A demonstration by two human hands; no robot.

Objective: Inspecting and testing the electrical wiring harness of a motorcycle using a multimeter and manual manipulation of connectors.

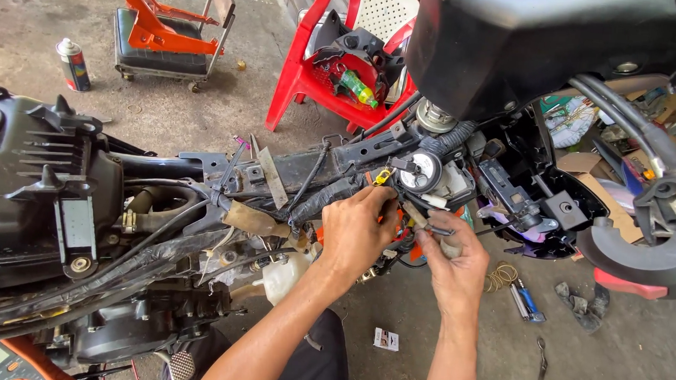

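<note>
- Left hand (357, 231): raised to the wiring below the frame spine of a stripped motorcycle (199, 198); fingers curled together and pinched on a small part of the wire bundle (389, 216), though the exact piece between the fingertips is too small to tell.
- Right hand (454, 262): just beside the left, closed around the handle of a slim hand tool (423, 222) whose tip points up and left toward the left fingertips.
- Wire bundle: hangs under the black frame tube, directly below a yellow connector clip (384, 176) and a round black-and-white component (421, 171).
- Motorcycle: bodywork removed; black engine and finned cover (38, 182) at left, steering area and cables at upper right.
- White fluid reservoir (286, 276): sits low on the frame, left of the person's left forearm.
- Red plastic chair (313, 73): stands behind the frame and carries black parts and a green bottle (357, 87).
- Spray can (73, 64): upright on the concrete floor at upper left, near a low wheeled stool (164, 50) bearing an orange panel.
- Floor items at right: coiled rubber bands (501, 276), a small blue-and-silver object (526, 300), a spanner (540, 370).
</note>
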